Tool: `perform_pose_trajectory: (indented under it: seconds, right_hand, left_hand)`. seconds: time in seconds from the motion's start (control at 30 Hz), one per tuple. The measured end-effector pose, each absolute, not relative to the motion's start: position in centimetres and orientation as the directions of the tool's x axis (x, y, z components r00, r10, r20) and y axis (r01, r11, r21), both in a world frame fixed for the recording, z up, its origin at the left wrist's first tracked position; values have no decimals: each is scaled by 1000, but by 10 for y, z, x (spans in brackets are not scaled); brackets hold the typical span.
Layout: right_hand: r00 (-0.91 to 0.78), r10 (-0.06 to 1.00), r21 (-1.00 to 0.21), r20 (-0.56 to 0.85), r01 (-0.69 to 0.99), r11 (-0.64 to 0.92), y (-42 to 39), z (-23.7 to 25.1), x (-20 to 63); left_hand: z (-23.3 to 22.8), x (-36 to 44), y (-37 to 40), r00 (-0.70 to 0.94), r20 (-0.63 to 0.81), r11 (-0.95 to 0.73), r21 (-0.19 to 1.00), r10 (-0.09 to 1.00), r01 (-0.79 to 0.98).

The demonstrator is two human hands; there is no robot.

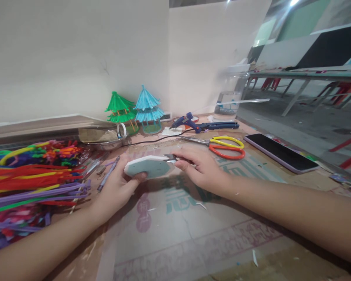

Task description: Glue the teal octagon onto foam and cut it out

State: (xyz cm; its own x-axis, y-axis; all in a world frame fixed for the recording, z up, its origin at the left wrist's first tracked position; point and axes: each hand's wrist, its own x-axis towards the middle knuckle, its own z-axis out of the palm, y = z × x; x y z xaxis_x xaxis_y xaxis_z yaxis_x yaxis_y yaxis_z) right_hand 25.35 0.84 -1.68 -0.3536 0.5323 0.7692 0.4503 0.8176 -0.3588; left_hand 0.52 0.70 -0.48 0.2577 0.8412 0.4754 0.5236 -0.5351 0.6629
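Between thumb and fingers, my left hand [124, 177] grips a flat pale blue-white foam piece [149, 168] with angled edges, tilted up off the table. My right hand [200, 166] pinches a small cutter blade [170, 157], whose metal tip touches the foam piece's right upper edge. Whatever handle the blade has is hidden in the fingers. A pen [108, 174] lies just left of my left hand. Beyond my right hand rest scissors [226, 147] with one yellow and one red-orange handle loop.
Colourful pipe cleaners [32, 175] heap at left. Green [120, 107] and blue [148, 107] tiered roof models stand at the back, near a hot glue gun [187, 121] and dark-handled pliers [219, 125]. A phone [280, 152] lies at right. White scraps [254, 257] dot the printed sheet [175, 242].
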Motion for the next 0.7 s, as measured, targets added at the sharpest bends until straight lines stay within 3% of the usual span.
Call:
perform_pose_trajectory:
  seconds: [0.7]
  right_hand:
    - [-327, 503, -364, 800, 401, 841, 8, -17, 251]
  left_hand:
    - [-9, 3, 9, 276, 511, -571, 616, 814, 543]
